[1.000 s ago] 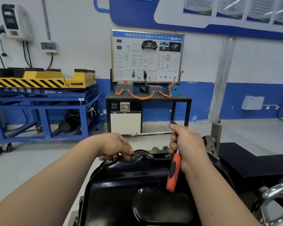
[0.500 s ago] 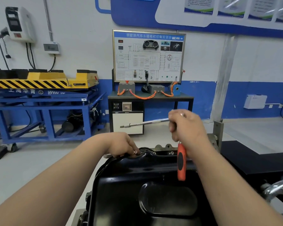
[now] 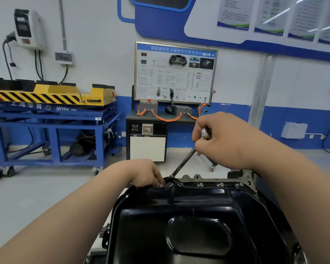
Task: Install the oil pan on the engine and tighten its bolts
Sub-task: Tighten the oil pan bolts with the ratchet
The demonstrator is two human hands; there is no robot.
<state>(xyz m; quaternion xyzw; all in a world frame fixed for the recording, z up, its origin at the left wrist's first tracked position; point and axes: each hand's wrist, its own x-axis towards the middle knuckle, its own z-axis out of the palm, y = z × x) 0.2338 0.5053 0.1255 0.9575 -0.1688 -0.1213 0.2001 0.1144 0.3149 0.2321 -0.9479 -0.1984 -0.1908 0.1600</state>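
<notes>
Black and glossy, the oil pan sits directly below you, its closed bottom facing up and its rim lying on the grey engine, which shows only at the far edge. Your left hand is curled over the far left corner of that rim, with your fingertips just beside a silver bolt seated in the flange. Whether they touch the bolt itself can't be told. Three more bolts stand in a row along the far flange to the right of it. Your right hand is raised above the pan and closed round the chrome head of a tool. The slim metal shaft slants down and to the left from your fist, and its tip meets the rim at the far left corner, close beside your left fingers. Across the grey floor, a training board with a wiring diagram stands on a dark tabletop carrying orange cables. To its left is a blue steel trolley bearing a yellow platform with black hazard stripes, and a white charger box hangs on the wall above it.
</notes>
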